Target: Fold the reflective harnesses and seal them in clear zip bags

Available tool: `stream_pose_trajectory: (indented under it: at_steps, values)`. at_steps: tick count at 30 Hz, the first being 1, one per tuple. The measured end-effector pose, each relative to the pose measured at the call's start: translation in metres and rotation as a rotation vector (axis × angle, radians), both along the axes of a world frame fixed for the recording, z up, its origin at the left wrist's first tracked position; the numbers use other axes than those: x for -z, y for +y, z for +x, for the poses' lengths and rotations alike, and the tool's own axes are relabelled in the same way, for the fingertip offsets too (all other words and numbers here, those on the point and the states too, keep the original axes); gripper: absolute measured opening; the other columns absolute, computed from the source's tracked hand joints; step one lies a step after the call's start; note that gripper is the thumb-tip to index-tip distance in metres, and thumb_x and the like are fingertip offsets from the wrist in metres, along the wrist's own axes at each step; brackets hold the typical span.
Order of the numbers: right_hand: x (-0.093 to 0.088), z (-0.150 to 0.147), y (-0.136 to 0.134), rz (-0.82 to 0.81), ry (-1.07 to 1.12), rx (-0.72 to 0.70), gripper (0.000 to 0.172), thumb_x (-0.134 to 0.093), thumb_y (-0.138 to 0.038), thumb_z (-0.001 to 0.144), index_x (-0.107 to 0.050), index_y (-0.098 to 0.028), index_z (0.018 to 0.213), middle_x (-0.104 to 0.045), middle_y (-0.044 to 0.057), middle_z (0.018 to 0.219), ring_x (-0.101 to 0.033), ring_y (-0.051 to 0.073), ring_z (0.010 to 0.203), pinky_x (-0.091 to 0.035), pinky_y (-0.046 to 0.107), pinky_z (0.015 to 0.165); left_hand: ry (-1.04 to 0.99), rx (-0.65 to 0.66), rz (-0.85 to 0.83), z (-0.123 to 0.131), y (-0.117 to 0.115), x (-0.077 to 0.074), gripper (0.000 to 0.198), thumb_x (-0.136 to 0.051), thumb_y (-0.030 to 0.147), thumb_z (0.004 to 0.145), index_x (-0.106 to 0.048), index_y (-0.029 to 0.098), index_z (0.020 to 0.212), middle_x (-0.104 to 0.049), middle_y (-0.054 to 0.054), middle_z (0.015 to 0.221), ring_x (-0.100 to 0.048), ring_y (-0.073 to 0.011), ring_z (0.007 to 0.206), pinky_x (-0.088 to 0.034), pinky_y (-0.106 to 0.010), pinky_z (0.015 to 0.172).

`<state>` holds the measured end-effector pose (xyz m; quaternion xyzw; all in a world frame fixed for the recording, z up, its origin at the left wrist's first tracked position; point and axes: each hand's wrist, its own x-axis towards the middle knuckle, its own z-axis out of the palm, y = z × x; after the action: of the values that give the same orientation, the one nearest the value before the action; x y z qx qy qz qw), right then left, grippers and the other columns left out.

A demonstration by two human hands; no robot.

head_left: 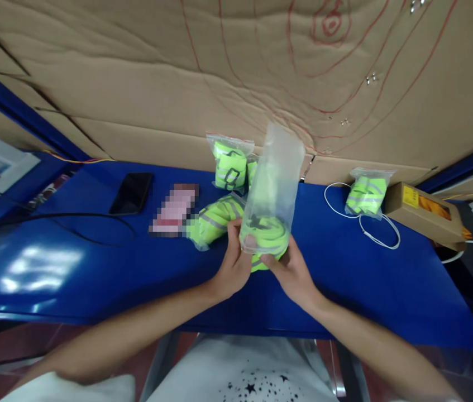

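Over the front middle of the table, my two hands hold a rolled neon-green reflective strap with grey stripes. A long frosted plastic bag stands up from it, and part of the roll shows through the bag's lower end. My left hand is closed on the bag's lower left side, its thumb showing through the film. From the right, my right hand grips the roll, thumb in front. Just behind my left hand lies a bagged reflective strap; another bagged strap with a black buckle leans against the cardboard.
A black phone and a blurred-out pink item lie left on the blue table. At right are a bagged strap, a white cable and a cardboard box. A cardboard wall borders the back.
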<state>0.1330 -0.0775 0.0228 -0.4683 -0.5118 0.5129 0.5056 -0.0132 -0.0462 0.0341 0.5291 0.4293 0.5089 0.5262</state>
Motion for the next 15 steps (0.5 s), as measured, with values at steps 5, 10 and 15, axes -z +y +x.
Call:
stream_pose_trajectory:
  at_steps: [5, 10, 15]
  values:
    - [-0.016, 0.022, 0.018, 0.05, -0.018, 0.072, 0.059, -0.077, -0.061, 0.083, -0.054, -0.024, 0.123, -0.072, 0.01, 0.115, -0.07, 0.025, 0.11, -0.06, 0.038, 0.095, 0.019, 0.22, 0.106, -0.002, 0.012, 0.002, 0.05, -0.057, 0.054, 0.101, -0.04, 0.023, 0.137, -0.049, -0.012, 0.143, -0.048, -0.0231, 0.138, -0.041, -0.036, 0.117]
    - [-0.016, 0.044, 0.028, 0.05, -0.114, 0.086, 0.053, -0.075, -0.061, 0.084, -0.058, -0.022, 0.116, -0.073, 0.008, 0.111, -0.07, 0.024, 0.103, -0.06, 0.036, 0.087, -0.091, 0.495, -0.009, -0.01, 0.031, -0.012, 0.068, -0.084, 0.045, 0.083, -0.046, 0.025, 0.135, -0.051, -0.012, 0.15, -0.05, -0.0297, 0.142, -0.042, -0.046, 0.119]
    - [-0.008, 0.04, 0.025, 0.018, -0.137, 0.004, 0.052, -0.083, -0.051, 0.08, -0.06, -0.022, 0.116, -0.074, 0.005, 0.106, -0.07, 0.022, 0.096, -0.058, 0.034, 0.082, -0.285, 0.224, -0.13, 0.001, 0.039, -0.029, 0.072, -0.079, 0.064, 0.081, -0.057, 0.021, 0.134, -0.065, -0.013, 0.139, -0.056, -0.0328, 0.138, -0.045, -0.047, 0.116]
